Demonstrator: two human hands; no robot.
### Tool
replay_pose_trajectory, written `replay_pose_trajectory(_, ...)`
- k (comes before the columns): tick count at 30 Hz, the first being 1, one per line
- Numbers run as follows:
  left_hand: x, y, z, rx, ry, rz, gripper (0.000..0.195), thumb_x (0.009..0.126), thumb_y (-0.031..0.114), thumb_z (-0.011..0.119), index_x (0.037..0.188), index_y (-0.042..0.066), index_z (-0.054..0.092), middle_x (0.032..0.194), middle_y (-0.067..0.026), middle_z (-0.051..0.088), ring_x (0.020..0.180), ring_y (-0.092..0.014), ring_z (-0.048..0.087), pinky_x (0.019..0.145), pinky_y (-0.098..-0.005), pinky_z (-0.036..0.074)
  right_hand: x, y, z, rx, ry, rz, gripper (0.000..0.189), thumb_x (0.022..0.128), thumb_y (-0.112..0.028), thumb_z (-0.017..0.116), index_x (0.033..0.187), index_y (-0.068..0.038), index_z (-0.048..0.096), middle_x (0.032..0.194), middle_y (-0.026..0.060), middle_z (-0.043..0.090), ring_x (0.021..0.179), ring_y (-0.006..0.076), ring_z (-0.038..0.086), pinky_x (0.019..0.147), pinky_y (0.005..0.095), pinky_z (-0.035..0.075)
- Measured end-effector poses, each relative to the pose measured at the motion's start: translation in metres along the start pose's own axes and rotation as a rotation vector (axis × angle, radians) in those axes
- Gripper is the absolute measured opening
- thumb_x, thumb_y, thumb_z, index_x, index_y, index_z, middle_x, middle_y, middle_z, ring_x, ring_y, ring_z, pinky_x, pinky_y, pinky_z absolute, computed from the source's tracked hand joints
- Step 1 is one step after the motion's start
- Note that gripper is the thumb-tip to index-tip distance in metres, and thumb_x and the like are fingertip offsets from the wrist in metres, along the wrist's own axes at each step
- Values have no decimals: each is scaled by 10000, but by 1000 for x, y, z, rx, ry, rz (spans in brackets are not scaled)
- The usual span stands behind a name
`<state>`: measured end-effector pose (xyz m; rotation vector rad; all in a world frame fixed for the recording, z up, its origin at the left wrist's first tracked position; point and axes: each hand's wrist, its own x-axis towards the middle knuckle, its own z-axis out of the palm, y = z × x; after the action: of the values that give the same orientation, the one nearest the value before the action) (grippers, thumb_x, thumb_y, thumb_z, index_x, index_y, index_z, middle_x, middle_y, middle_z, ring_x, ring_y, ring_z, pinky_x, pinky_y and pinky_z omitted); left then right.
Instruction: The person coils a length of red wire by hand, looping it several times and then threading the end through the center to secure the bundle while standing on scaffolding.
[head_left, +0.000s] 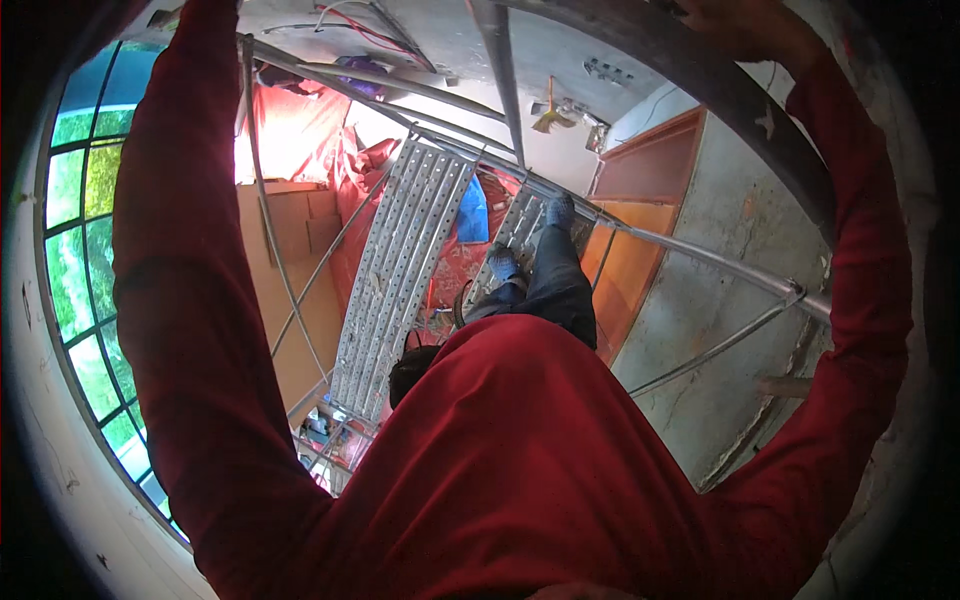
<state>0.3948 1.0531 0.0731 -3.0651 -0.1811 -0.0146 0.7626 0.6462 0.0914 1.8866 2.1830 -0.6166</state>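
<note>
Both of my red-sleeved arms reach up past the top of the head view. My left hand is out of view; only its sleeve (184, 225) shows. My right hand (750, 34) is partly cut off at the top, close beside a thick dark tube (780, 142) that looks curved. Its fingers are too dark and cropped to show whether they grip anything. My feet, in blue-grey socks or shoe covers (504, 262), stand on a perforated metal scaffold plank (517, 217). A second perforated plank (401, 277) lies to the left, across a gap.
Scaffold rails (697, 259) and thin diagonal braces (330, 262) surround the planks. Far below are red sheeting (289, 135), a blue sheet (472, 210) and cardboard (289, 225). A broom (553, 116) stands by the wall near a wooden door (626, 240). A gridded window (90, 225) is at left.
</note>
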Motion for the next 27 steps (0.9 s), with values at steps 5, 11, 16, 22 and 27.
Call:
replay_pose_trajectory(5,38,17,11,-204,8,130,366,993,185,670,1315,15,641,1294,-157,638,1128,-264,656,978,-408,535,-32,-15,-11,115,-135,216,486,973,-348,652,1347,-40,624,1191,183,699,1075,315,675,923,449,515)
replay_pose_trajectory(11,5,-43,24,-441,-148,-174,426,1056,158,513,1473,73,503,1458,-102,562,1330,-218,546,1141,-356,404,-37,-16,-11,74,-11,62,508,970,-361,663,1361,-39,621,1255,175,697,1160,308,657,976,435,502)
replay_pose_trajectory(16,22,-2,9,-178,-134,-252,454,1054,380,519,1336,54,660,1266,-114,674,1213,-178,585,1087,-314,399,-47,-8,-11,68,40,65,498,968,-346,666,1354,-35,623,1234,172,702,1128,301,665,955,439,508)
replay_pose_trajectory(22,42,35,-4,-117,-210,-298,448,1055,335,505,1347,27,646,1258,-120,679,1159,-178,602,1075,-315,397,-45,13,-9,48,92,77,486,967,-330,666,1348,-30,625,1204,167,709,1079,291,676,925,441,518)
replay_pose_trajectory(27,20,4,-4,99,-243,-173,449,1053,332,514,1351,22,643,1255,-115,681,1142,-177,605,1053,-313,412,-39,13,-13,26,121,42,477,967,-317,666,1342,-26,626,1180,163,715,1038,282,686,900,442,526)
